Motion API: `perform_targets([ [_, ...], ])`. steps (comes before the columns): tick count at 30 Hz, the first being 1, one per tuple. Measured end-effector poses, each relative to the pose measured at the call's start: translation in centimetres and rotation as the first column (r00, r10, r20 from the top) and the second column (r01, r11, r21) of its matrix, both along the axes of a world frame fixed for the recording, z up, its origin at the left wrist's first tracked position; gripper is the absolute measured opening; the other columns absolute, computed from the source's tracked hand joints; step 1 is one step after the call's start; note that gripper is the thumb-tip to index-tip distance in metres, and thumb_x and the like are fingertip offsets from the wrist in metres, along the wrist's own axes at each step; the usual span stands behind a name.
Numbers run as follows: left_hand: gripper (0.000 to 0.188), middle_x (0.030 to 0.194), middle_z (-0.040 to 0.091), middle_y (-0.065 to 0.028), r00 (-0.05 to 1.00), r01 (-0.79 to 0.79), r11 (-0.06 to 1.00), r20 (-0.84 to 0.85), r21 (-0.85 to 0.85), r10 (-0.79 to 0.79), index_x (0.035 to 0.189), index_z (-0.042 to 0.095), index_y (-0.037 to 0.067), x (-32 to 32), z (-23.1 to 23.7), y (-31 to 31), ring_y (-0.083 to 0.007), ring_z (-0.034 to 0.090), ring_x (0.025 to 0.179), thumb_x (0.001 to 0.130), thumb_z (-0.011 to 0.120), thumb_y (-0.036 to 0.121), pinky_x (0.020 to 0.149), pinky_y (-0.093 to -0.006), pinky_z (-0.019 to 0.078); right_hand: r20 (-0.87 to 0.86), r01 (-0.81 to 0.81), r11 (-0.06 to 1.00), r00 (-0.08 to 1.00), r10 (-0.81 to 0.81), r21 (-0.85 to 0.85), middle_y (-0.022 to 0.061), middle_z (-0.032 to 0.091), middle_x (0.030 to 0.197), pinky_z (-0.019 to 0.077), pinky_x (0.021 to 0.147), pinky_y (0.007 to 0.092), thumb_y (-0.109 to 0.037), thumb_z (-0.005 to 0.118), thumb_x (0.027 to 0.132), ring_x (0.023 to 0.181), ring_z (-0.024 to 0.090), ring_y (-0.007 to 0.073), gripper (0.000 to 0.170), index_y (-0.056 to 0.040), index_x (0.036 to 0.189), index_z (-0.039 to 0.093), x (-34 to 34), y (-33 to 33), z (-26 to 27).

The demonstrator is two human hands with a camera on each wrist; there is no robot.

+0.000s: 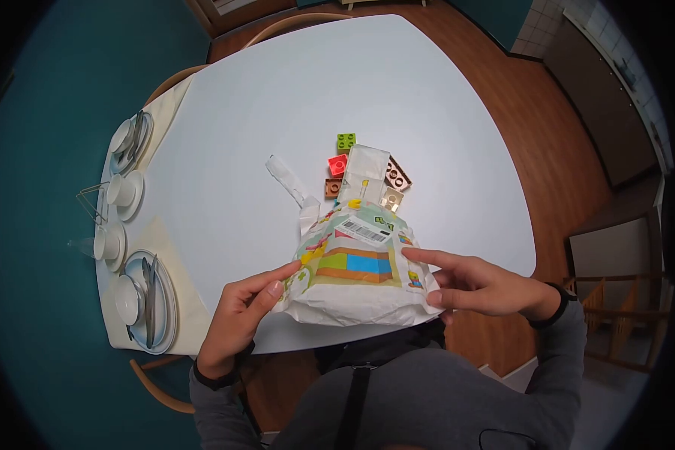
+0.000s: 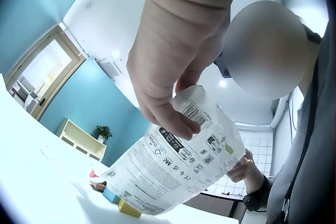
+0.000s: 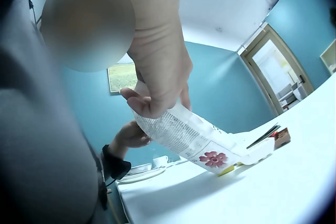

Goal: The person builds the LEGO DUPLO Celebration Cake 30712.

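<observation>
A white printed paper bag with coloured building-brick pictures and a barcode label is tilted, its torn end down toward the table. My left hand pinches its near left corner, thumb on top. At the near right corner my right hand grips it between thumb and fingers. Around the torn end lie a green brick, a red brick, a brown brick, a beige brick and a dark-sided piece. A blue brick and a yellow brick show beneath the bag in the left wrist view.
A torn paper strip hangs from the bag across the white table. Along the left edge stand plates with cutlery, a bowl, and white cups on saucers. Chairs surround the table.
</observation>
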State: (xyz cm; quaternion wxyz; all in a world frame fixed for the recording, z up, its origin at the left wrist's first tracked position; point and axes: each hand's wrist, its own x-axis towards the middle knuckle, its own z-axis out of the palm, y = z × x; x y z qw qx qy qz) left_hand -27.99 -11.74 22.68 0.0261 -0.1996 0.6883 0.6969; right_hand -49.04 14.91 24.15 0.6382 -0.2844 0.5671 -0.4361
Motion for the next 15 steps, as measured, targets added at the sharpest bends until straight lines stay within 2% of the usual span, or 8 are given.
perform_targets([
  [3, 0.038, 0.124, 0.064, -0.0138, 0.999, 0.002, 1.0, -0.032, -0.019, -0.002, 0.13, 0.057, -0.002, 2.4, 0.2, -0.3, -0.0148, 0.057, 0.113, 0.1, 0.053, 0.02, 0.1, -0.0285, 0.0408, 0.023, -0.027, 0.999, 0.999, 0.027, -0.023, 0.0031, 0.055, 0.087, 0.0459, 0.071, 0.0242, -0.019, 0.05, 0.102, 0.073, 0.057, 0.0078, 0.069, -0.003, 0.154, 0.009, 2.6, 0.6, -1.0],
  [5, 0.036, 0.123, 0.064, -0.0152, 0.997, -0.019, 0.999, -0.075, -0.05, 0.015, 0.128, 0.058, -0.004, 3.3, 0.2, -0.4, -0.0159, 0.058, 0.112, 0.098, 0.055, 0.016, 0.099, -0.0287, 0.0413, 0.022, -0.037, 0.994, 0.999, 0.04, -0.099, 0.0043, 0.055, 0.085, 0.0454, 0.07, 0.0236, -0.019, 0.049, 0.102, 0.07, 0.057, 0.0082, 0.07, -0.0055, 0.155, 0.006, 4.0, 0.8, -1.8],
  [7, 0.036, 0.122, 0.064, -0.0156, 0.996, -0.044, 0.998, -0.074, -0.044, 0.04, 0.127, 0.059, -0.005, 4.1, 0.5, -0.2, -0.0166, 0.058, 0.112, 0.096, 0.056, 0.013, 0.099, -0.029, 0.0417, -0.029, -0.077, 0.994, 0.997, 0.074, -0.082, 0.0049, 0.055, 0.08, 0.0443, 0.07, 0.024, -0.02, 0.05, 0.101, 0.068, 0.057, 0.0094, 0.072, -0.0073, 0.155, 0.004, 4.9, 1.0, -2.6],
  [10, 0.035, 0.121, 0.064, -0.0163, 0.991, -0.094, 0.995, -0.096, -0.045, 0.089, 0.126, 0.059, -0.006, 5.6, 0.4, -0.3, -0.0178, 0.058, 0.111, 0.093, 0.058, 0.008, 0.098, -0.0294, 0.0422, -0.098, -0.087, 0.977, 0.993, 0.069, -0.194, 0.0046, 0.053, 0.068, 0.042, 0.064, 0.0277, -0.021, 0.053, 0.1, 0.064, 0.055, 0.0117, 0.075, -0.0073, 0.155, 0.004, 6.1, 0.7, -4.2],
  [15, 0.037, 0.122, 0.063, -0.0167, 0.968, -0.173, 0.982, -0.198, -0.072, 0.156, 0.127, 0.057, -0.007, 8.3, 0.0, -1.3, -0.0189, 0.058, 0.112, 0.091, 0.059, 0.004, 0.099, -0.0306, 0.0421, -0.08, -0.039, 0.962, 0.997, 0.018, -0.269, 0.0049, 0.053, 0.067, 0.0415, 0.063, 0.0279, -0.017, 0.053, 0.099, 0.063, 0.054, 0.0119, 0.076, -0.0092, 0.155, 0.003, 9.0, -1.2, -5.9],
])
